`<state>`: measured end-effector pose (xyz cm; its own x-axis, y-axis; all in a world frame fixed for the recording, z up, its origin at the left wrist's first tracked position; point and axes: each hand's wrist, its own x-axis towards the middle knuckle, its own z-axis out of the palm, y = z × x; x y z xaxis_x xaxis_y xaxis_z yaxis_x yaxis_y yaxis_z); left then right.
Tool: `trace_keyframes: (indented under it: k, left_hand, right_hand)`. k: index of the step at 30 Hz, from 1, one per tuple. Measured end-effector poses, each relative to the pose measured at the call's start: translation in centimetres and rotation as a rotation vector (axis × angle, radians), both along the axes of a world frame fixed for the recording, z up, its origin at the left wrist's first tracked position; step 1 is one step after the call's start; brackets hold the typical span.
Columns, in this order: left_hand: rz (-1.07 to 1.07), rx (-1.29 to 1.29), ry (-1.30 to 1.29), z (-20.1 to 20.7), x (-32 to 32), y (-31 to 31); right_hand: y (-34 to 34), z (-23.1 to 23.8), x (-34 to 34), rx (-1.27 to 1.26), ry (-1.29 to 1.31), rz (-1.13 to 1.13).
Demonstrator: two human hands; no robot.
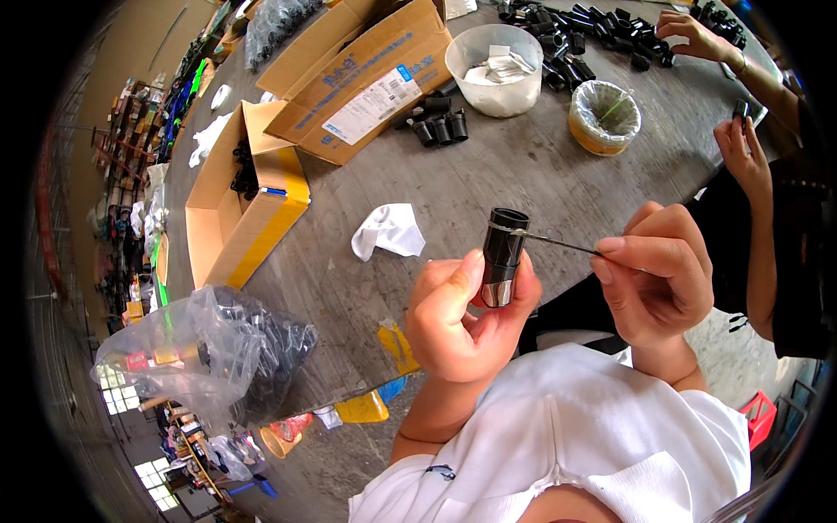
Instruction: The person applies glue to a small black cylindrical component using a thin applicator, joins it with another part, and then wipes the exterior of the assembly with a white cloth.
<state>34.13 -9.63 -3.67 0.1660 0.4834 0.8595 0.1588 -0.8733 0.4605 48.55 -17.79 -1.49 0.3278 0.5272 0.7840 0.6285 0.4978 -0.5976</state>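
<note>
My left hand is closed round a glossy black cylinder, held upright with its open end up and a shiny band near its base. Pinched between the thumb and fingers of my right hand is a thin dark stick. The stick's far tip meets the cylinder just below its rim; whether it is stuck there or only touching, I cannot tell. On the table left of my hands lies a crumpled white cloth.
Cardboard boxes stand at the left, with a plastic bag of black parts nearer. Farther off are a white tub, a lined cup and many black cylinders. A co-worker's hands handle parts at the right.
</note>
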Motion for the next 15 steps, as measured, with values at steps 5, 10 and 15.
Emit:
trace_keyframes:
  k: [5,10,15]
  left_hand:
    - [-0.052,-0.139,0.005,0.30,-0.19,-0.73]
    - [-0.076,-0.260,-0.001,0.15,-0.40,-0.92]
    - [-0.107,-0.282,-0.035,-0.44,-0.05,-0.93]
  right_hand:
    - [-0.18,-0.20,0.13,-0.039,0.016,-0.024]
    - [-0.64,-0.70,0.37,-0.051,0.035,-0.040]
    - [-0.81,-0.22,0.46,-0.046,0.043,-0.015]
